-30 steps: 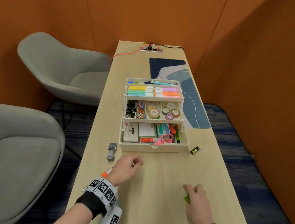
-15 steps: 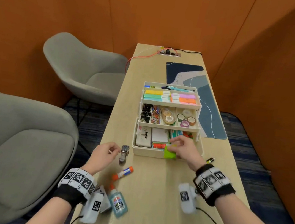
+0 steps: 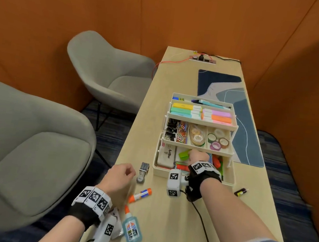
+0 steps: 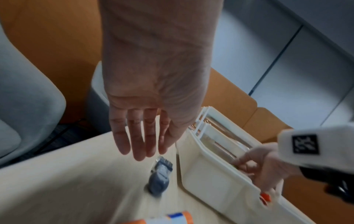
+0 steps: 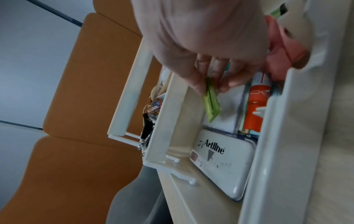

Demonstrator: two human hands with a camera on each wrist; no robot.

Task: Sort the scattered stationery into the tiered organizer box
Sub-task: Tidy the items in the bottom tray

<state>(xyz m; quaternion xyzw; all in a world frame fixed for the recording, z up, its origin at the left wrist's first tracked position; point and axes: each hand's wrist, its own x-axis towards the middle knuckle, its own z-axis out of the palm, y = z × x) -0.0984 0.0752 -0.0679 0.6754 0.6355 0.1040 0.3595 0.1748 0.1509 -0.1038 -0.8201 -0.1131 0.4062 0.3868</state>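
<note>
- Right hand (image 3: 198, 156) now inside organizer box (image 3: 227, 181) bottom tier, off the counter (image 3: 161, 231), fingers (image 5: 197, 84) pinching green pad (image 5: 211, 104); placement nearly done.
- Left hand (image 3: 120, 175) shifted beside grey sharpener (image 3: 143, 172), fingers (image 4: 138, 145) straight, empty; likely next pick.

"Artline" stands in black on the white case (image 5: 223, 162) in the organizer box's (image 3: 230, 175) bottom tier — clear in both views. Other labels are unreadable.
</note>
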